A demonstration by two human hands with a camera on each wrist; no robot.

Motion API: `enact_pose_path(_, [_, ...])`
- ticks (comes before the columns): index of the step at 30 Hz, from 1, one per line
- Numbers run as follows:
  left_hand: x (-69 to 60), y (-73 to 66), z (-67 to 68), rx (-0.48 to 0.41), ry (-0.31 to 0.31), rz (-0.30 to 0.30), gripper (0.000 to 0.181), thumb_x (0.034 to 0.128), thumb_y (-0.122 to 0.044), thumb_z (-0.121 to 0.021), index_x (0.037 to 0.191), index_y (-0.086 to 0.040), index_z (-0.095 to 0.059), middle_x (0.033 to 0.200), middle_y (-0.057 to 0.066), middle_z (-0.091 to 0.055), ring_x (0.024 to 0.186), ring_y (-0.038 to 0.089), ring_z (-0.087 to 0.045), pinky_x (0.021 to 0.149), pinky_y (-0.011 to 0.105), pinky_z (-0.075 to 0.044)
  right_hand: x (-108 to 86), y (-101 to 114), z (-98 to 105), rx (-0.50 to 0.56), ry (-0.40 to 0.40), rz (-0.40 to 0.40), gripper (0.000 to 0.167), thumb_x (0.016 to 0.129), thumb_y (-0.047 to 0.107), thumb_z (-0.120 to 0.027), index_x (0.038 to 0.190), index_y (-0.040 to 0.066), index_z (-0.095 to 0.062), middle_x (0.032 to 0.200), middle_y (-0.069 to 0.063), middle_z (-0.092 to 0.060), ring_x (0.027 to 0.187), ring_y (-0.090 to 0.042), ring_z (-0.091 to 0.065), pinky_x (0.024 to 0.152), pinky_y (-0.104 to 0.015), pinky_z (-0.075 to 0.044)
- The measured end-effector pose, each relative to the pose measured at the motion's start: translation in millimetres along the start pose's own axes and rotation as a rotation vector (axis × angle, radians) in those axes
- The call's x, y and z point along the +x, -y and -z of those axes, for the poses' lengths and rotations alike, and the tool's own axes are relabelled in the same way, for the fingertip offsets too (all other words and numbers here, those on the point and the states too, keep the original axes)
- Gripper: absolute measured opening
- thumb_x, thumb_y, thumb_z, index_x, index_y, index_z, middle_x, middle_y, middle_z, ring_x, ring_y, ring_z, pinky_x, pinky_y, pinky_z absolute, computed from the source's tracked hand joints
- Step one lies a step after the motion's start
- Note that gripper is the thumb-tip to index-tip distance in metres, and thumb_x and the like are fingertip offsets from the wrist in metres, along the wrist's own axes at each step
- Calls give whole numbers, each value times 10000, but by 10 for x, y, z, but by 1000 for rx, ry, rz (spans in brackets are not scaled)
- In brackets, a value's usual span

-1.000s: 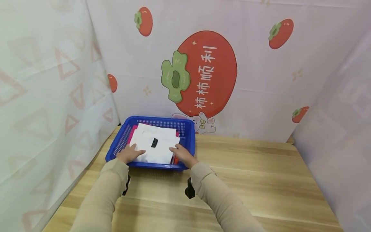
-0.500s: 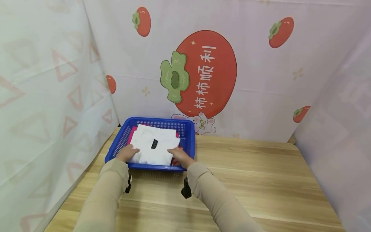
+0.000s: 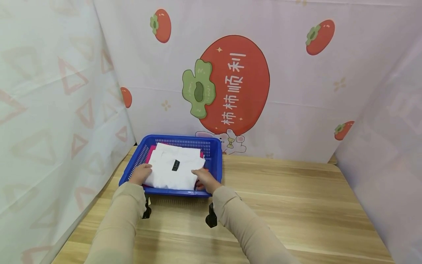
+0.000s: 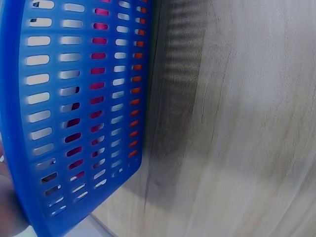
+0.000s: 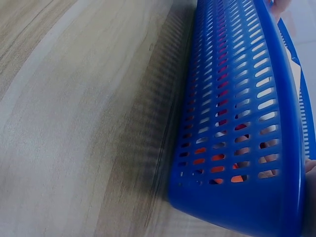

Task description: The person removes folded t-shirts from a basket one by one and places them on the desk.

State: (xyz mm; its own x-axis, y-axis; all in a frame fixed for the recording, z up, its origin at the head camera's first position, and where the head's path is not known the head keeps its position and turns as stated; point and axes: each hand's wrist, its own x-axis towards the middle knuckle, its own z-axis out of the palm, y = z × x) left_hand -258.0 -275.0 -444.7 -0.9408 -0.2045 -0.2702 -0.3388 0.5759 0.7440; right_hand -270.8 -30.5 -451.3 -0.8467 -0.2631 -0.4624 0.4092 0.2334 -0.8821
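Note:
In the head view a blue plastic basket [image 3: 215,146] holds a stack of folded clothes. On top lies a white folded garment [image 3: 168,157] with a black label [image 3: 176,165]; pink cloth [image 3: 151,148] shows beneath it. My left hand [image 3: 141,173] reaches over the basket's left front, thumb at the white garment's edge. On the other side my right hand [image 3: 207,179] has its thumb on the garment's right edge, beside something orange-red. The fingers of both hands are mostly hidden. Through the slots in the left wrist view, white, pink and orange cloth [image 4: 135,102] appears in layers.
The basket stands at the back left of a wooden table [image 3: 280,205], close to the printed back curtain [image 3: 296,91]. A pale curtain [image 3: 66,146] hangs along the left side and another [image 3: 389,146] along the right.
My left hand has drawn back leftward, its thumb moving from over the white garment to its edge. The right hand has shifted slightly left. The basket stays in place.

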Motion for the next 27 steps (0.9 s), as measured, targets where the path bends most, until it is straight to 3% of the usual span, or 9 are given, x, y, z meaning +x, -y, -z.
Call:
enact_pose_path(4, [11, 21, -10, -80, -35, 21, 424, 821, -54, -321, 1220, 58, -413, 1275, 260, -335, 1153, 362, -293, 916, 467, -267, 8, -6, 8, 92, -22, 8, 461, 851, 270, -496, 1212, -5, -416, 991, -170, -443, 811, -283, -495, 730, -443, -448])
enact_pose_path(9, [-1, 15, -13, -84, -38, 32, 403, 839, -100, -355, 1209, 43, -429, 1249, 253, -368, 1120, 353, -325, 908, 463, -274, 4, -25, 30, 203, -1, 41, 443, 846, 276, -480, 1151, -42, -442, 970, -154, -456, 842, -286, -485, 766, -458, -421])
enact_pose_path(17, [-24, -8, -5, -84, -23, 38, 406, 834, -103, -391, 1206, 55, -423, 1235, 258, -374, 1087, 357, -347, 897, 465, -286, 9, -24, 35, 251, 20, 64, 351, 823, 291, -502, 1027, 4, -493, 959, -131, -475, 895, -316, -498, 776, -457, -419])
enact_pose_path(27, [21, 8, -32, -129, -28, 69, 407, 833, -92, -386, 1220, 29, -417, 1262, 246, -349, 1102, 347, -333, 911, 465, -272, -14, 11, 40, 36, 31, 110, 399, 847, 284, -465, 1152, 27, -489, 1022, -148, -448, 792, -322, -560, 703, -457, -457])
